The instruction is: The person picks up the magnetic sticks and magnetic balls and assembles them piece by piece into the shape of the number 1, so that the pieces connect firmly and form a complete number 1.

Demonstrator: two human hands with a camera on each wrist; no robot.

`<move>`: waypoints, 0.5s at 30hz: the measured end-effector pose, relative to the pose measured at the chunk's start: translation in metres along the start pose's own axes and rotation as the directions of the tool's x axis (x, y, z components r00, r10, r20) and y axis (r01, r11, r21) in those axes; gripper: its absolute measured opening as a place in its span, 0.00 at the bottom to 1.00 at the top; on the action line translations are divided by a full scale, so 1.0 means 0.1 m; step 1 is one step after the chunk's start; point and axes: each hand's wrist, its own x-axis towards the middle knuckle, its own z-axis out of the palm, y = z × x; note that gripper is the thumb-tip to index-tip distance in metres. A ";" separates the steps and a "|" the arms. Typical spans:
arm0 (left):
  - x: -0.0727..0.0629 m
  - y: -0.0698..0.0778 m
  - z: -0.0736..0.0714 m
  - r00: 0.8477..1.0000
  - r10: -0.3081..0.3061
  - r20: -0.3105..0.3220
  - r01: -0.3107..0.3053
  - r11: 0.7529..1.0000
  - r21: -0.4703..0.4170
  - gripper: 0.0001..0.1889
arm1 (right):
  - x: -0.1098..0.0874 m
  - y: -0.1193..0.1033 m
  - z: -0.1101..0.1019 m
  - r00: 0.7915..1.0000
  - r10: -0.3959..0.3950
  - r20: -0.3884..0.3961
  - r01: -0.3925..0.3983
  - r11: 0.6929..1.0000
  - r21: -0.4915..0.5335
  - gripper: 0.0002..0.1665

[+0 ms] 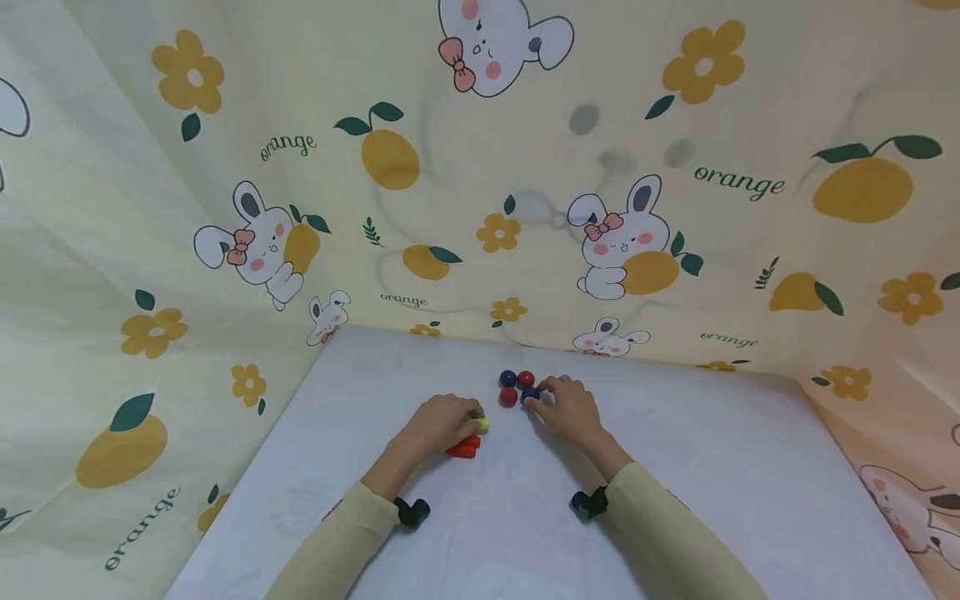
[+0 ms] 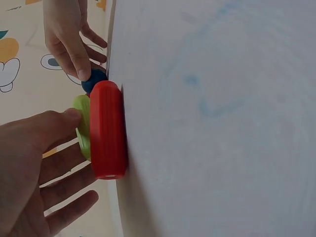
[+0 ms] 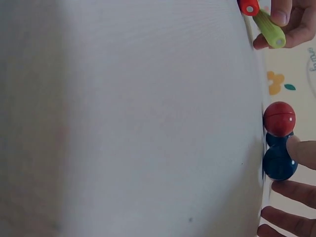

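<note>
1. The left hand (image 1: 441, 422) is grasping a slim yellow-green cylinder (image 1: 483, 426), pinching it between the thumb and the fingers; in the left wrist view its other fingers are spreading loosely behind.
2. Two bright red, ribbed cylinders (image 1: 462, 452) are lying side by side on the white table (image 1: 510, 533), just on the near side of the yellow-green one. Whether that one is touching the tabletop, the pictures are not showing clearly.
3. The right hand (image 1: 572, 410) is grasping a glossy dark blue ball (image 1: 530, 394), its thumb pressing one side and a fingertip meeting it from the other; the remaining fingers are extending past it.
4. This ball is occupying the near right corner of a tight square of four on the table, well beyond the red cylinders.
5. A second dark blue ball (image 1: 507, 378) is sitting at the far left corner, while one glossy red ball (image 1: 526, 379) is filling the far right and another red ball (image 1: 508, 397) the near left.
6. Pale yellow sleeves (image 1: 675, 533) are covering both forearms, and a cream curtain (image 1: 465, 325) printed with rabbits, oranges and flowers is hanging around the table.
</note>
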 end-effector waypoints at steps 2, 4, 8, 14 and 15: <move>0.00 0.01 0.01 1.000 -0.001 -0.006 0.001 1.000 -0.003 0.13 | 0.00 0.00 0.00 1.000 -0.002 -0.001 0.002 1.000 -0.002 0.29; 0.01 0.01 0.01 1.000 0.001 -0.012 -0.002 1.000 -0.009 0.13 | 0.00 0.00 0.00 1.000 -0.005 -0.002 0.005 1.000 -0.003 0.29; 0.01 0.02 0.02 0.999 0.015 -0.031 -0.016 1.000 -0.021 0.13 | 0.00 0.01 0.00 1.000 -0.009 -0.005 0.009 1.000 -0.001 0.29; -0.01 0.07 0.01 1.000 -0.003 -0.022 0.000 0.994 -0.106 0.13 | -0.02 0.04 -0.01 1.000 -0.007 0.003 0.007 1.000 0.024 0.28; -0.02 0.09 0.01 1.000 -0.007 -0.016 0.005 0.991 -0.136 0.13 | -0.02 0.05 -0.01 1.000 -0.007 0.005 0.006 1.000 0.028 0.28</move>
